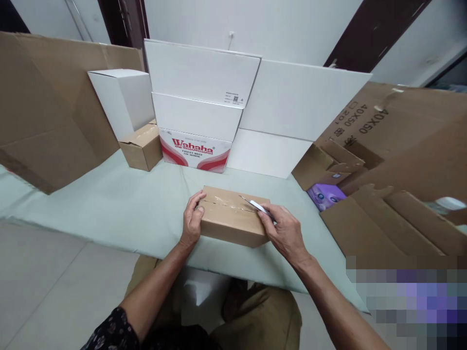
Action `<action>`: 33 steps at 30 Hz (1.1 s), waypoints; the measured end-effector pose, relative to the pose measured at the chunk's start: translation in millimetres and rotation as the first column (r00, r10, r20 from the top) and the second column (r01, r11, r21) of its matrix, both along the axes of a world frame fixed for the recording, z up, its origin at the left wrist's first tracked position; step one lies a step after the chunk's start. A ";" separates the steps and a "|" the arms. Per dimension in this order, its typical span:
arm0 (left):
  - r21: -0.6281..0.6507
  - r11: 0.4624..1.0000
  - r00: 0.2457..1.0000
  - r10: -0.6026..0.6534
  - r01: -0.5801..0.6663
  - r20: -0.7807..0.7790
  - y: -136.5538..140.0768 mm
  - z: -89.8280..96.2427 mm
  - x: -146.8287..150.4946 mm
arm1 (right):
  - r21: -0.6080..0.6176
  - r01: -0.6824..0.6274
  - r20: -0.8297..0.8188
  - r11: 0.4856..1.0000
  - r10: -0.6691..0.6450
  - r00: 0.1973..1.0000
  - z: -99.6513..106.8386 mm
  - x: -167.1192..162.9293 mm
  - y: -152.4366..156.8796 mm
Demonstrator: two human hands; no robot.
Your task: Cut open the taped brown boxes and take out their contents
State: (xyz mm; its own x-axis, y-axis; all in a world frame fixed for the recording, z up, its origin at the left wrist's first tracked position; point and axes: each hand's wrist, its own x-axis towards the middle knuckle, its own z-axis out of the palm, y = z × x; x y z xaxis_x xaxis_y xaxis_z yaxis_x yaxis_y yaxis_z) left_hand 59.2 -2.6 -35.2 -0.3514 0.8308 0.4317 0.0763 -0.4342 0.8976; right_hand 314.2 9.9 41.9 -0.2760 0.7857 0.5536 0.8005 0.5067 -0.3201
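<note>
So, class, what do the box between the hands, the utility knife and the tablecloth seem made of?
Box: matt brown cardboard, from its flap seam. Utility knife: smooth, pale handle, perhaps plastic; thin blade, likely steel. Tablecloth: matt, probably fabric, given its soft wrinkles.

left of held box (233, 216): cloth (146, 209) passable | ahead: white boxes (200, 73) block | right: brown carton (368, 228), depth unclear
</note>
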 end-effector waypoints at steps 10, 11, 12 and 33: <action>0.016 1.000 1.000 -0.011 0.011 0.010 -0.8 -0.3 0.1 | 0.003 -0.095 0.242 0.995 0.092 0.966 23.9 -5.4 -0.6; 0.018 1.000 1.000 -0.012 0.012 0.010 -0.6 -0.6 0.1 | 0.023 -0.093 0.277 0.995 0.083 0.957 25.4 -7.5 -0.5; 0.017 1.000 1.000 -0.012 0.012 0.009 -0.5 -0.9 0.1 | 0.039 -0.096 0.307 0.995 0.079 0.948 26.7 -9.6 -0.2; 0.035 0.999 1.000 -0.019 0.019 0.010 -0.3 -3.0 0.5 | -0.154 -0.022 0.572 0.988 0.107 0.813 59.2 -40.6 -0.7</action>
